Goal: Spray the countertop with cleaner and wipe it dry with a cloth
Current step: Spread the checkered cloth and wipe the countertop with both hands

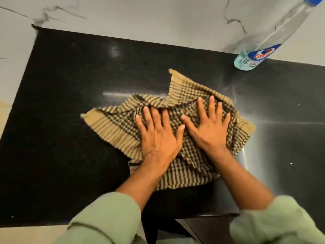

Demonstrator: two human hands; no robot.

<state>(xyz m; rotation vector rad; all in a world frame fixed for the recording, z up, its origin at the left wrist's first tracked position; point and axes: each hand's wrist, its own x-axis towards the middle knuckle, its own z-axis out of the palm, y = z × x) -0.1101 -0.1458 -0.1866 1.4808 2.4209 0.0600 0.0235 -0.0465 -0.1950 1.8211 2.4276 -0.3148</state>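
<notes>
Cloth [165, 127], tan with dark checks and striped borders, lies rumpled on the black countertop [70, 103], spread roughly across its middle, with 1 corner peaked toward the back wall and its near edge reaching the front edge of the counter. The left hand [158, 136] lies flat on the cloth, palm down, fingers stretched wide and gripping nothing. The right hand [209, 127] lies just beside it, likewise flat and splayed, pressing on the cloth's right half; the 2 thumbs nearly meet. Both pale green sleeves [105, 219] are pushed back from the wrists. The bottle of cleaner [270, 36], clear with a blue label and blue top, stands on the counter's far right corner against the white marbled wall [140, 16], well apart from the cloth and both hands.
</notes>
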